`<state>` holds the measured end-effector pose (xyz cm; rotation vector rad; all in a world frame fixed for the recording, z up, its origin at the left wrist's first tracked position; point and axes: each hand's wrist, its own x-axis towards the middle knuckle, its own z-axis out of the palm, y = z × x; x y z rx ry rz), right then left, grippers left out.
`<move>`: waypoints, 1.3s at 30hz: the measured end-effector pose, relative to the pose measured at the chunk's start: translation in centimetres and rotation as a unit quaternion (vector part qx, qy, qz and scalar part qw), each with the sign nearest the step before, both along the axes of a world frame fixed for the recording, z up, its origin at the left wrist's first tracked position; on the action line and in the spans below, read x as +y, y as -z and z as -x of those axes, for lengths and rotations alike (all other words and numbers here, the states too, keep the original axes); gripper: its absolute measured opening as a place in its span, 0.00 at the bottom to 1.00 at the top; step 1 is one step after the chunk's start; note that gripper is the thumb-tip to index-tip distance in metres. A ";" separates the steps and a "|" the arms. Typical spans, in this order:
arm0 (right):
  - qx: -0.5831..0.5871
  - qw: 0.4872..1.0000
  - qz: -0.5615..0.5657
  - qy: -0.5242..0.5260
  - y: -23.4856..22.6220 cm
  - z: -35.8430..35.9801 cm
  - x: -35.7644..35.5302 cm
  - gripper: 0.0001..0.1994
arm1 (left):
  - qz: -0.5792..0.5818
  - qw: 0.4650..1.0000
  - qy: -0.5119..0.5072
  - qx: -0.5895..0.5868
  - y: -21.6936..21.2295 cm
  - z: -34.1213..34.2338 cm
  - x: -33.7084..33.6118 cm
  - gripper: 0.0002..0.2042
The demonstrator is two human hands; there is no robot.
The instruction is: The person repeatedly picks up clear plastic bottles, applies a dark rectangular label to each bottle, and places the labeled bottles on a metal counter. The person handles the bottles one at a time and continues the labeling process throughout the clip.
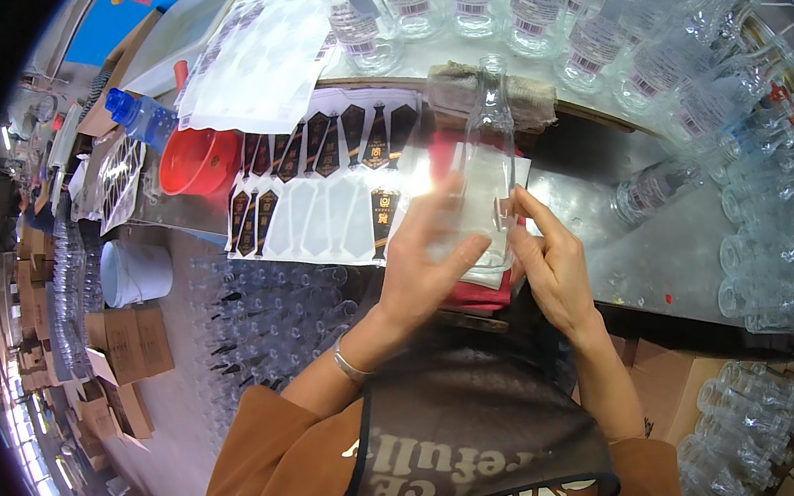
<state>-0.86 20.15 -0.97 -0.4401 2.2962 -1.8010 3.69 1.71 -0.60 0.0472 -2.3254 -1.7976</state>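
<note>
Left hand (430,257): fingers spread flat against the near face of the bottle, pressing on it, not curled shut.
Right hand (552,266): wrapped on the bottle's right side, fingertips (518,201) on the glass; clamped on it.
Bottle (486,150): one clear glass bottle, lying between both hands over the middle of the table, neck pointing far.
Red cloth (475,294): one, under the bottle, showing at its near end.
Grey cloth (493,90): one folded pad just beyond the bottle's neck.
Label sheets (321,185): backing sheets left of the hands, touching one another; roughly a dozen dark labels left on them, the rest peeled blanks. Exact sheet count cannot be told.
White sheets (262,61): a stack of emptied backing, far left.
Red bowl (196,161): one, left of the label sheets.
Blue bottle (138,116): one, lying far left of the bowl.
Far bottles (532,9): a row of labelled clear bottles along the far edge, at least eight.
Right bottles (775,242): many more lying at the right; too crowded to count.
Table (649,267): bare metal right of the hands.
White bucket (135,272): one, on the floor, near left.
</note>
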 end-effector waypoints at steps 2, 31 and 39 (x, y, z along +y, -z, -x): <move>-0.007 1.000 -0.004 -0.013 -0.5 -0.4 -0.3 0.26 | 0.025 1.000 -0.012 0.007 -0.4 -0.2 0.3 0.34; -0.085 0.989 0.110 0.051 1.6 -0.5 3.4 0.17 | 0.491 0.858 -0.147 -0.010 5.2 -5.3 -17.1 0.24; -0.086 0.988 0.108 0.066 2.6 -0.3 3.8 0.15 | 0.491 0.859 -0.143 -0.013 5.0 -9.3 -12.7 0.24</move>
